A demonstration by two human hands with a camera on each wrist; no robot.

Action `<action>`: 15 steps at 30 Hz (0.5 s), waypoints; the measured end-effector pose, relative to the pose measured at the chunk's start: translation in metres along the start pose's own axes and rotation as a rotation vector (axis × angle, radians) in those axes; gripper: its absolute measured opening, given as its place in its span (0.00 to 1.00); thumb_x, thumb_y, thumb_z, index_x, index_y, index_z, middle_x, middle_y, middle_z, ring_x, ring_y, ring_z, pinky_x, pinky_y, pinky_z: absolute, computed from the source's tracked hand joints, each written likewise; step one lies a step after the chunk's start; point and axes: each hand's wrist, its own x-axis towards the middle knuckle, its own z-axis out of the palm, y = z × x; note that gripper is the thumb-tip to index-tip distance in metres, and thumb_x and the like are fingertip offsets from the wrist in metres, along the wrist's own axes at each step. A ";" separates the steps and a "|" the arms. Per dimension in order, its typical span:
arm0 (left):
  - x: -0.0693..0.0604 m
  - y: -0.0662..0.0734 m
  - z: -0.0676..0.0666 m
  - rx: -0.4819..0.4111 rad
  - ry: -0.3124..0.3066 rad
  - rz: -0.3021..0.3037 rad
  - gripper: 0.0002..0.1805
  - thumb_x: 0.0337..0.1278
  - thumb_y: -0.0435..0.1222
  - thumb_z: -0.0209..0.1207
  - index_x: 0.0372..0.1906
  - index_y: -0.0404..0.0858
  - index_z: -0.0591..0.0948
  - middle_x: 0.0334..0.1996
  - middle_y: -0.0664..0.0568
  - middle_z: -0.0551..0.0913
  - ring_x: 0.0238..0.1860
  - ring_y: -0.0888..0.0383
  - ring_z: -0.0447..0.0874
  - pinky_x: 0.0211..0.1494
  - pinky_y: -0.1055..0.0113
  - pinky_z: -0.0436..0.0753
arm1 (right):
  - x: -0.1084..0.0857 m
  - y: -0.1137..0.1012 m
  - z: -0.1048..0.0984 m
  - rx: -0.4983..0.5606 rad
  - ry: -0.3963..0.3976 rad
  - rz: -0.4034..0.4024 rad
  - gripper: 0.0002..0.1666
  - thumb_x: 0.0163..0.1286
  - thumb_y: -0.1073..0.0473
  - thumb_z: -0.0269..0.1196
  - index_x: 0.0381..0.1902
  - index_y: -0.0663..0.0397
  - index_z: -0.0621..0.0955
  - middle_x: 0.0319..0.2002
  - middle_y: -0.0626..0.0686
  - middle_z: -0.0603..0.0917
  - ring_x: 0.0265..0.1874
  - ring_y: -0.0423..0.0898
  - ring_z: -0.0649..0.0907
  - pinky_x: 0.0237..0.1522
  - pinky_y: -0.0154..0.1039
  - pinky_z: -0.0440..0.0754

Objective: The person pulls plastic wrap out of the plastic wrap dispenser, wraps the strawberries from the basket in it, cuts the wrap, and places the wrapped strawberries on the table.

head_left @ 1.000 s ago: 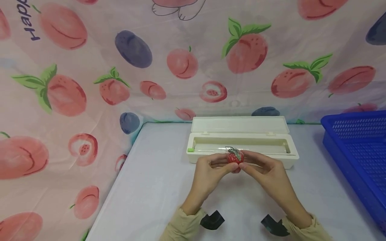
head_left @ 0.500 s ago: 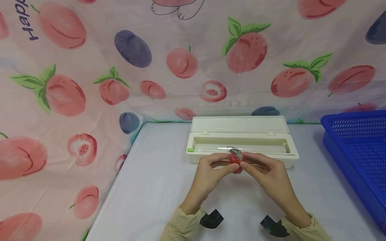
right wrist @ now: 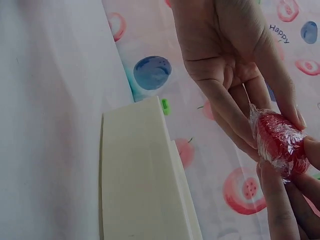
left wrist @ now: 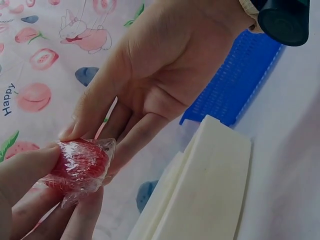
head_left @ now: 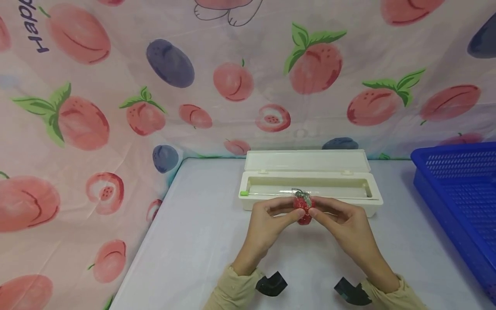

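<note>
A red strawberry (head_left: 304, 209) with a green leafy top is wrapped in clear cling film, its crinkled film edges showing in the left wrist view. My left hand (head_left: 267, 228) pinches it from the left, thumb in front and fingers behind. From the right, my right hand (head_left: 346, 224) pinches it the same way, and the two thumb tips nearly meet. The strawberry is held up in front of a long white cling film dispenser (head_left: 248, 205) with its lid raised. In the right wrist view, film bunches around the strawberry (right wrist: 281, 142).
A blue plastic basket (head_left: 441, 206) stands at the right of the white-covered table (head_left: 186, 241). Fruit-patterned cloth (head_left: 232, 116) hangs behind and along the left side. A small green piece (head_left: 244, 193) sits at the dispenser's left end.
The strawberry has turned slightly between the fingers, so more of its lower red part shows below the thumbs. Both hands stay almost in place.
</note>
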 end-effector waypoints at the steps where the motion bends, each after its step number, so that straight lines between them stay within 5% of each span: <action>1: 0.000 0.000 0.000 -0.004 0.001 0.002 0.16 0.52 0.35 0.72 0.48 0.37 0.87 0.43 0.47 0.89 0.44 0.57 0.88 0.43 0.68 0.87 | 0.000 0.000 0.000 -0.006 0.002 0.000 0.22 0.65 0.62 0.69 0.56 0.64 0.82 0.51 0.59 0.85 0.45 0.37 0.86 0.45 0.30 0.85; 15: 0.002 -0.004 -0.002 0.009 -0.004 -0.006 0.15 0.54 0.36 0.71 0.48 0.38 0.86 0.44 0.49 0.88 0.44 0.57 0.88 0.43 0.69 0.86 | 0.003 0.005 0.002 -0.002 -0.027 0.035 0.22 0.66 0.58 0.69 0.56 0.59 0.82 0.52 0.56 0.85 0.47 0.38 0.86 0.46 0.30 0.85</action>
